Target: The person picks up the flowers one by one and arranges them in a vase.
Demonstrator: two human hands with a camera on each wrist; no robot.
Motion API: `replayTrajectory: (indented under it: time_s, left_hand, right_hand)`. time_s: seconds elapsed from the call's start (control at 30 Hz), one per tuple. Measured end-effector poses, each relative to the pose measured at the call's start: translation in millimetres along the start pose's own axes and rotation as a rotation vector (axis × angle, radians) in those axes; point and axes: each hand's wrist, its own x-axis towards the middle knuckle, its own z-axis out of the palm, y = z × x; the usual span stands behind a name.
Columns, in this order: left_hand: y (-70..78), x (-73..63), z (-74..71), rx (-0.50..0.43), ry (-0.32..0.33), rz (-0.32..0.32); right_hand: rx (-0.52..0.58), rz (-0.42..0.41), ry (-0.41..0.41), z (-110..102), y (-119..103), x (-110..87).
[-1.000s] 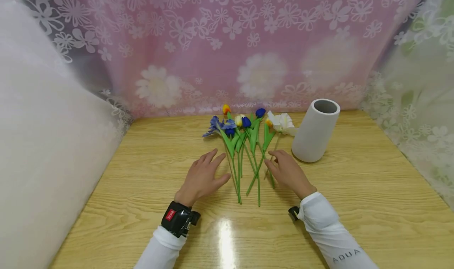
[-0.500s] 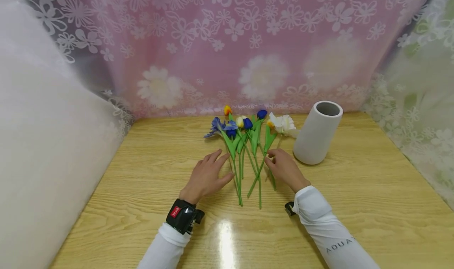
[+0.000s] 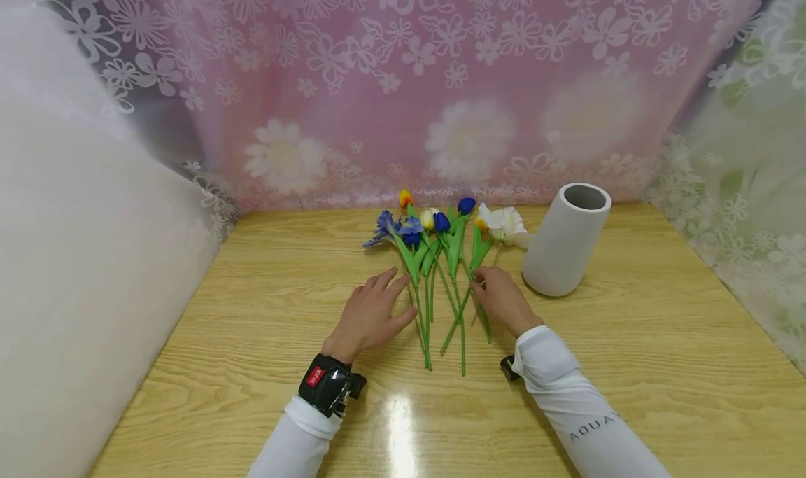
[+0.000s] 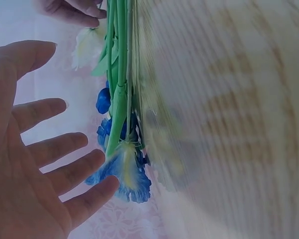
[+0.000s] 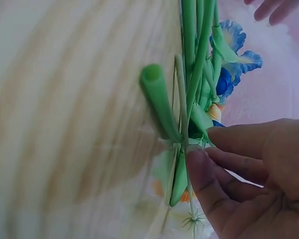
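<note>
Several artificial flowers with green stems lie in a loose bunch on the wooden table [image 3: 252, 394]. Among them are a blue iris [image 3: 385, 227], a white flower [image 3: 504, 222], blue tulips [image 3: 441, 222], a cream tulip [image 3: 428, 218] and an orange-yellow tulip [image 3: 406, 198]. Beside the stems on the left, my left hand [image 3: 371, 313] has its fingers spread and holds nothing. The thumb and forefinger of my right hand [image 3: 504, 299] pinch the stem of another orange tulip [image 3: 481, 243], below its leaf. Behind these fingers, the exact contact is partly hidden.
A white vase [image 3: 563, 247] stands upright right of the flowers, its mouth facing up. A pink patterned curtain [image 3: 378, 100] hangs along the table's far edge. A pale sheet [image 3: 94, 219] closes off the left side, and a flowered one [image 3: 743, 205] the right.
My right hand has shifted slightly left, its fingertips closing on the tulip stem. My left hand has edged a little right, still spread. The flowers and vase keep their places.
</note>
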Motion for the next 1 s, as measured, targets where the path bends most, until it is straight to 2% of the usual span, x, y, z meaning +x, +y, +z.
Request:
replayTrajectory:
  time_s: [0.23, 0.63, 0.77, 1.0]
  left_hand:
    - [0.0, -1.9, -0.6, -0.006, 0.007, 0.0]
    - [0.5, -2.7, -0.6, 0.007, 0.023, 0.013]
    - [-0.2, -3.5, 0.2, 0.013, 0.035, 0.015]
    - [-0.8, -4.9, -0.6, 0.007, 0.058, 0.009]
  right_hand:
    - [-0.039, 0.009, -0.013, 1, -2, 8.0]
    - [-0.087, 0.121, -0.025, -2, -7, 17.2]
    - [-0.062, 0.106, -0.005, -2, -7, 17.3]
    - [0.048, 0.093, 0.038, -4, -5, 14.3]
